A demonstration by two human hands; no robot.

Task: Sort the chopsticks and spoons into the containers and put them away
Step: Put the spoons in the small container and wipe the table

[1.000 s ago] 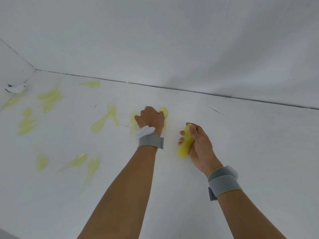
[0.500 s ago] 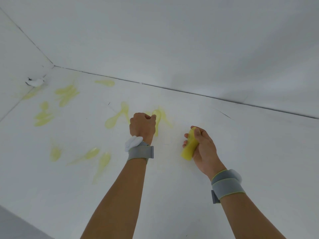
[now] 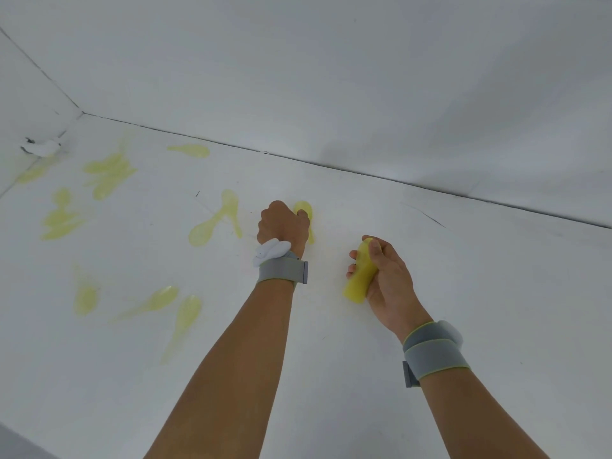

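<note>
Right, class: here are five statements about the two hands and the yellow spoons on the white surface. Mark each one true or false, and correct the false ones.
1. The right hand grips a bunch of yellow spoons. True.
2. The left hand lies flat and open on the table. False: its fingers are curled, at a spoon lying beside it.
3. More yellow spoons lie scattered to the left of the left hand. True.
4. Both wrists wear grey bands. True.
5. A container stands between the two hands. False: no container shows anywhere in the head view.
</note>
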